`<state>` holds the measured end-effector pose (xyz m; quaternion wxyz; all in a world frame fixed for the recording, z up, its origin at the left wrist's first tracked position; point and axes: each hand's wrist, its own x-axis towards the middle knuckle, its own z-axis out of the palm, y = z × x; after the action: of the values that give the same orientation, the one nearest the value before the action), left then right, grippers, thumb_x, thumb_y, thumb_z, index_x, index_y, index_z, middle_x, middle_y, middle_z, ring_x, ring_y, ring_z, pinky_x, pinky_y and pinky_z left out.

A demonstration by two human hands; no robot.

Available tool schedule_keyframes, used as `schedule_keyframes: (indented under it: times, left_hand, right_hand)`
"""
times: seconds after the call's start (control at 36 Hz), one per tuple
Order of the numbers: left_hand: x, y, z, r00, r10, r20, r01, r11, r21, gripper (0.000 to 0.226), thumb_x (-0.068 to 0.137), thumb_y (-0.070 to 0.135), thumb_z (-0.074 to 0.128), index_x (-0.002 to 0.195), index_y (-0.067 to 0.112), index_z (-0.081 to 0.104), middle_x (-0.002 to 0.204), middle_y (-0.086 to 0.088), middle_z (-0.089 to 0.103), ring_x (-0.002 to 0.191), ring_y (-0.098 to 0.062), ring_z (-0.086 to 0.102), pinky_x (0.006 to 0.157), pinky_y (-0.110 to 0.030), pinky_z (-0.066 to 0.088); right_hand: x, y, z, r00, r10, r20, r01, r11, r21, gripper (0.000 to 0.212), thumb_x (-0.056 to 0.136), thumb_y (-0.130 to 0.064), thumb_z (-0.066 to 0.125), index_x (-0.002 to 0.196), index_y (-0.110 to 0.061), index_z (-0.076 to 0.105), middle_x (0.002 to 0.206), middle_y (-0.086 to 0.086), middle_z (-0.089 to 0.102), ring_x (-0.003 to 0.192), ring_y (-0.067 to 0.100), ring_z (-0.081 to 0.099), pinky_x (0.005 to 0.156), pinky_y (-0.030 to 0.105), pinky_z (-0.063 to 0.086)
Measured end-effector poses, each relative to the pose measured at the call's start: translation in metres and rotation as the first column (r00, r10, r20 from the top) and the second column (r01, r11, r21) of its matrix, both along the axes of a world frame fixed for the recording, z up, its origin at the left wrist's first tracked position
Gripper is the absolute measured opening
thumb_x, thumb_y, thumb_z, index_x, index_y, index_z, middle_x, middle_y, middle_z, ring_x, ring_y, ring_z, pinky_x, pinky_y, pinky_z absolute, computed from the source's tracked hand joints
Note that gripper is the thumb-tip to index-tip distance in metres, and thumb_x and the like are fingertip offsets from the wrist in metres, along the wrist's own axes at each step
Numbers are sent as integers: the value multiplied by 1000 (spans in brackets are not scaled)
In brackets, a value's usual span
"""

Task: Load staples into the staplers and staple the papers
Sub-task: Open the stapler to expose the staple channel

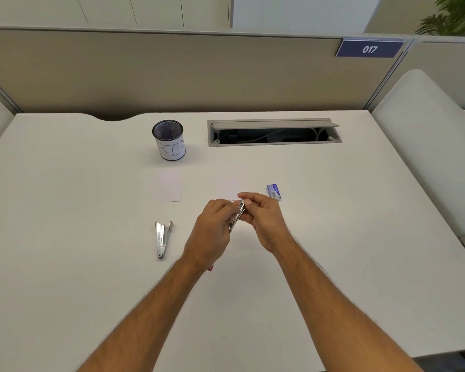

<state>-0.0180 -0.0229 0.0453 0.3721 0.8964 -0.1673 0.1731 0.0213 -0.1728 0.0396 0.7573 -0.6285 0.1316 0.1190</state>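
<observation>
Both hands (pixel 236 218) hold stapler (pixel 237 217) mid-desk (pixel 333 237), edges far.

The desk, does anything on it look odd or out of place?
Little stands out. The stapler lying at left is splayed open, and the cable hatch at the back stands open, showing wires. Both hands, left hand and right hand, hold a second stapler. Nothing looks spilled or broken.

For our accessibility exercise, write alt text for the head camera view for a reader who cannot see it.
Two bare hands, left hand and right hand, hold a metal stapler above a white desk. An open stapler lies to the left; beyond are paper, a blue staple box and a mesh cup.
</observation>
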Motion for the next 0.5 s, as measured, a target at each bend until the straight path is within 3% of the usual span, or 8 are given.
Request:
schedule_keyframes:
  times: [0.17, 0.31, 0.39, 0.5]
  left_hand:
    - [-4, 1, 5, 997, -56, 55, 56, 998, 10, 32, 84, -17, 59, 106, 5, 68, 100, -5, 65, 93, -20, 56, 79, -19, 46]
    - [-9, 2, -1, 995, -82, 49, 81, 997, 19, 17, 90, -6, 63, 102, 4, 68, 103, -4, 64, 97, -21, 57, 85, -13, 43]
    - [-12, 1, -3, 998, -54, -11, 53, 998, -39, 17, 89, 5, 72, 105, 8, 67, 107, 0, 61, 100, -18, 56, 87, -9, 38]
    - [-14, -1, -9, 983, -13, -184, -4, 996, -91, 41, 86, 24, 78, 122, 19, 58, 120, 9, 54, 112, -8, 49, 91, -15, 40]
  right_hand:
    - [2, -7, 3, 991, -118, -67, 125, 985, 115, 23, 105, 4, 42, 118, 9, 61, 98, 25, 69, 82, 27, 76, 78, 36, 63]
    - [2, -9, 7, 991, -123, -54, 129, 982, 139, 24, 105, 6, 42, 121, 13, 57, 99, 26, 67, 85, 33, 76, 75, 35, 63]
    - [2, -10, 7, 991, -129, -41, 133, 981, 141, 24, 105, 5, 43, 123, 12, 57, 101, 26, 68, 89, 35, 76, 79, 38, 64]
    - [0, -10, 6, 991, -131, -28, 133, 983, 127, 24, 105, 4, 43, 123, 10, 58, 106, 27, 69, 96, 38, 75, 88, 43, 62]
